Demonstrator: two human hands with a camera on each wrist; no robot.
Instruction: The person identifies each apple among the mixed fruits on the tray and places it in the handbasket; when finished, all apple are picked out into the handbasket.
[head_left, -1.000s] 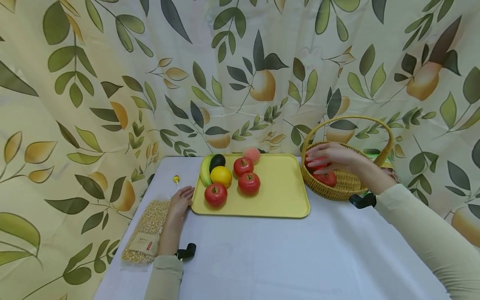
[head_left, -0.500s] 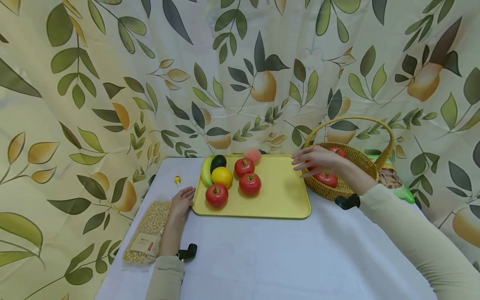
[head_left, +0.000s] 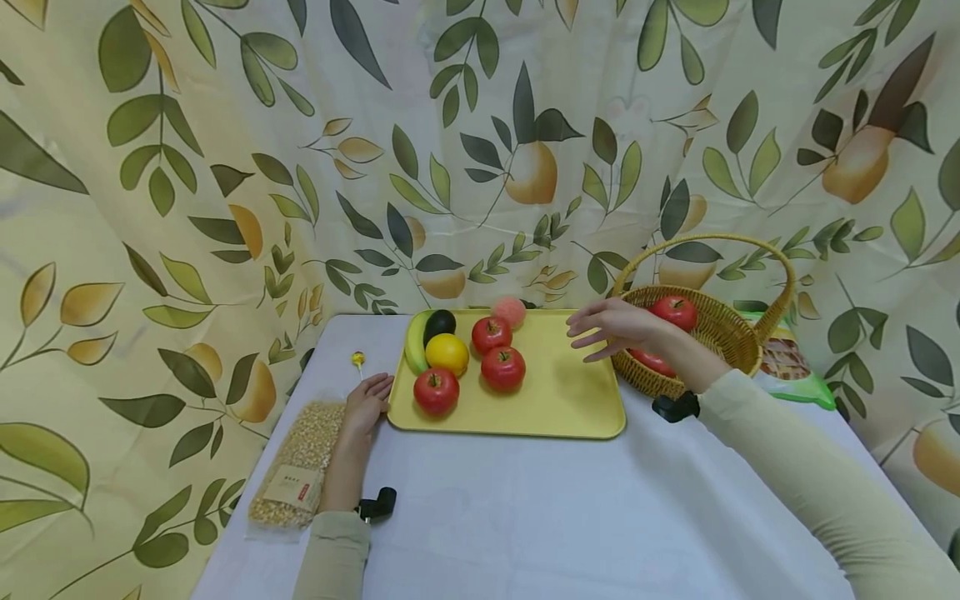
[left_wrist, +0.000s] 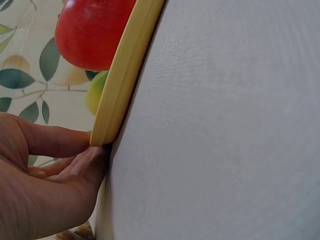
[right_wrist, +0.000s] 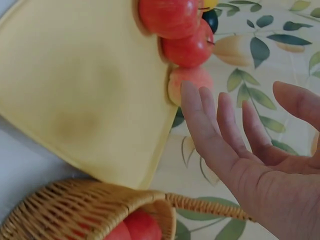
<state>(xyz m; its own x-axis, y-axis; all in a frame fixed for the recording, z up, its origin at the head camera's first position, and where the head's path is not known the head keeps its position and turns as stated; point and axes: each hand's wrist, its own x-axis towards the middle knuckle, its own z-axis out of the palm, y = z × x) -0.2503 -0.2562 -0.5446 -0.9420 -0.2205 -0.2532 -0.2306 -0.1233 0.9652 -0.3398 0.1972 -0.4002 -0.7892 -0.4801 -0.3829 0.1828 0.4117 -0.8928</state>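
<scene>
Nearest the person, a white tablecloth (head_left: 480, 517) spreads between two pale sleeves (head_left: 330, 554); a clear bag of pale kernels (head_left: 307, 446) lies beside the left forearm. Slightly farther in, the left hand (head_left: 365, 404) has a narrow hold on the left rim of the yellow tray (head_left: 562, 404), between thumb and fingers. On the tray's left half, seen from where I stand, are a front red fruit (head_left: 437, 392), a second red fruit (head_left: 503, 370), a yellow fruit (head_left: 447, 356), a third red fruit (head_left: 491, 335), a banana (head_left: 415, 346), a dark oval fruit (head_left: 439, 325) and, at the back rim, a pink fruit (head_left: 511, 312). A lollipop (head_left: 358, 359) lies outside, left of the tray. The right hand (head_left: 617, 323), fingers extended and spread wide, holds nothing above the tray's right end. Just beside it, the wicker basket (head_left: 647, 386) contains two red fruits (head_left: 677, 312). Beyond the basket lies a green-edged packet (head_left: 786, 360); behind everything hangs a leaf-patterned curtain (head_left: 480, 150).
</scene>
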